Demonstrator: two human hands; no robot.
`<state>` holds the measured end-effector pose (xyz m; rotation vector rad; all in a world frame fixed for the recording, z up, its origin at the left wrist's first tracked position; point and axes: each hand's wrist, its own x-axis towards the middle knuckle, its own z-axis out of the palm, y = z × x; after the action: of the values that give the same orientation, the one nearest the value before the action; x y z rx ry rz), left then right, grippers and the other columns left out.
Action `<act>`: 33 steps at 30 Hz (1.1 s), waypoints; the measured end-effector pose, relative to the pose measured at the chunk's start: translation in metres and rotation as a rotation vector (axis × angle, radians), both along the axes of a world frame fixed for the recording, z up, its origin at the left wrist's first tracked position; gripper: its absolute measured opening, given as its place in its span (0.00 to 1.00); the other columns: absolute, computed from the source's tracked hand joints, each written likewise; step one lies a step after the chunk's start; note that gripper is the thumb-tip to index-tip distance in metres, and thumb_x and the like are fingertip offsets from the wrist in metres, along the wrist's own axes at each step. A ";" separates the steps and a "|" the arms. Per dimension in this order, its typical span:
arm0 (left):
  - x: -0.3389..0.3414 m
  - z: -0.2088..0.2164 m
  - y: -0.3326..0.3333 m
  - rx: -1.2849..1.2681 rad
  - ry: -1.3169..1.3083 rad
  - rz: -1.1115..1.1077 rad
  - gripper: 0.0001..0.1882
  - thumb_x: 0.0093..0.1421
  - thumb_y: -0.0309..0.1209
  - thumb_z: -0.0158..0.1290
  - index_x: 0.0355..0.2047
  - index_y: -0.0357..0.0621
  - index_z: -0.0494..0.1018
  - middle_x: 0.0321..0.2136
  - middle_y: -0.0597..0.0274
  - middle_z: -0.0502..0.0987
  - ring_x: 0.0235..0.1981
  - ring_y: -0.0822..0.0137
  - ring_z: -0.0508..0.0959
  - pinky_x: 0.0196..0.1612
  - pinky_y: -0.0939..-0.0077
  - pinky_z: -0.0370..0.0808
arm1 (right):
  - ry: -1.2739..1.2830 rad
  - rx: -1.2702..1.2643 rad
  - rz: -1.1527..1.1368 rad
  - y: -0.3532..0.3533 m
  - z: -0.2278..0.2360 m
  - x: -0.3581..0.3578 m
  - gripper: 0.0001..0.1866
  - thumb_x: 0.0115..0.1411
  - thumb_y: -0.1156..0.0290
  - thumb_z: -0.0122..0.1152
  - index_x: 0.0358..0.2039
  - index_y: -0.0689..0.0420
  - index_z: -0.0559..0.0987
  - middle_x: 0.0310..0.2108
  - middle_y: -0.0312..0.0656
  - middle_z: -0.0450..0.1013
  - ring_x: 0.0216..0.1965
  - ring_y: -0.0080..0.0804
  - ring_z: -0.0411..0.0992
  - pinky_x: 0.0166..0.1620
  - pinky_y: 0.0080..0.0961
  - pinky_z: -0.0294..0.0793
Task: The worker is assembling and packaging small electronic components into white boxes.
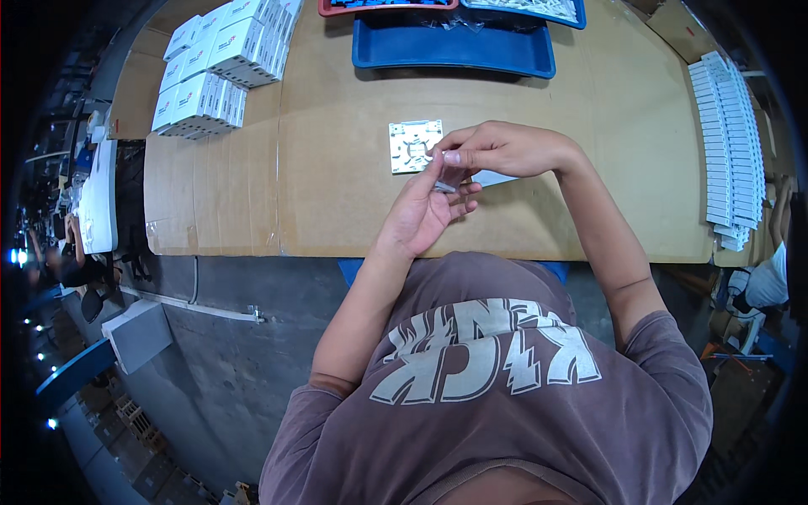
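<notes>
Between the fingers (476, 158), a small, half-hidden piece (452, 176)

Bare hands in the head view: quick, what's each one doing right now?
Left hand: partly curled against a small, translucent, plastic-looking piece; grip unclear.
Right hand: closed, holding that piece.

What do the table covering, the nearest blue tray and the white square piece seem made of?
Table covering: seemingly matte cardboard, by its brown face and creases.
Nearest blue tray: probably molded plastic, smooth, with a slight sheen.
White square piece: likely hard plastic; its raised shapes suggest molding.
</notes>
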<state>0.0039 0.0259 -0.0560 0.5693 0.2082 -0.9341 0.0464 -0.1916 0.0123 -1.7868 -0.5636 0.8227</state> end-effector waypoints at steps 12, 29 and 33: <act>-0.002 -0.006 0.003 -0.104 -0.006 -0.079 0.31 0.77 0.54 0.39 0.65 0.43 0.66 0.48 0.58 0.80 0.42 0.66 0.82 0.48 0.67 0.80 | -0.223 0.046 -0.160 -0.034 0.013 0.028 0.18 0.74 0.61 0.56 0.49 0.65 0.83 0.46 0.44 0.81 0.45 0.29 0.78 0.52 0.28 0.77; -0.005 -0.043 0.016 -0.200 0.015 -0.202 0.33 0.78 0.49 0.38 0.67 0.30 0.63 0.48 0.56 0.80 0.34 0.69 0.79 0.48 0.64 0.78 | -0.800 -0.964 -0.687 -0.164 -0.003 0.192 0.15 0.58 0.73 0.61 0.44 0.47 0.87 0.42 0.42 0.84 0.47 0.46 0.81 0.50 0.42 0.80; -0.006 -0.053 0.022 -0.256 0.036 -0.210 0.33 0.77 0.50 0.40 0.67 0.30 0.63 0.48 0.57 0.80 0.33 0.71 0.77 0.48 0.64 0.77 | -0.812 -1.016 -0.641 -0.166 -0.003 0.198 0.12 0.57 0.73 0.62 0.41 0.48 0.87 0.41 0.44 0.84 0.46 0.47 0.81 0.48 0.44 0.80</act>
<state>-0.0018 0.0478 -0.1094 0.3417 0.0592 -1.1557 0.2442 -0.3574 0.0097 -3.0220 0.0259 -0.1922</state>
